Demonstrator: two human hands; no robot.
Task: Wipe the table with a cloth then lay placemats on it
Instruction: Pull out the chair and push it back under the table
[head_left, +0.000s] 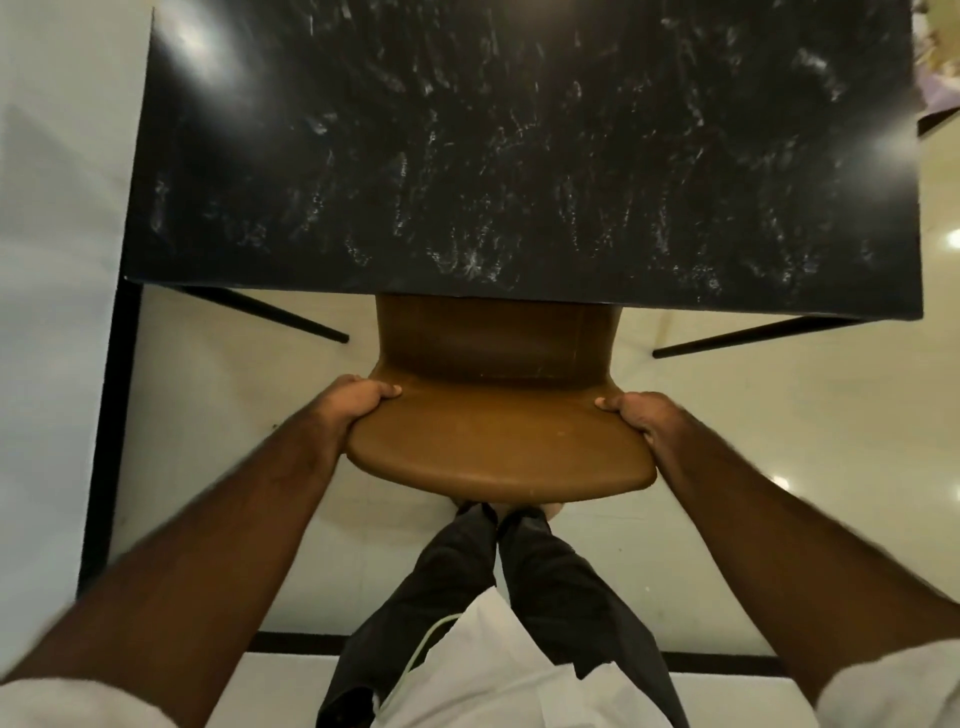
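Observation:
A black marble-patterned table (519, 156) with white streaks fills the upper half of the view. A brown chair (498, 447) stands at its near edge, its seat partly tucked under the tabletop. My left hand (358, 402) grips the left side of the chair's backrest, thumb on top. On the right side of the backrest, my right hand (641, 415) grips in the same way. No cloth or placemat is in view.
Slanted black table legs (270, 312) (748, 335) show on either side of the chair over a glossy cream floor. A black strip (117, 415) borders the floor at the left and near side. My dark trousers (498, 571) stand right behind the chair.

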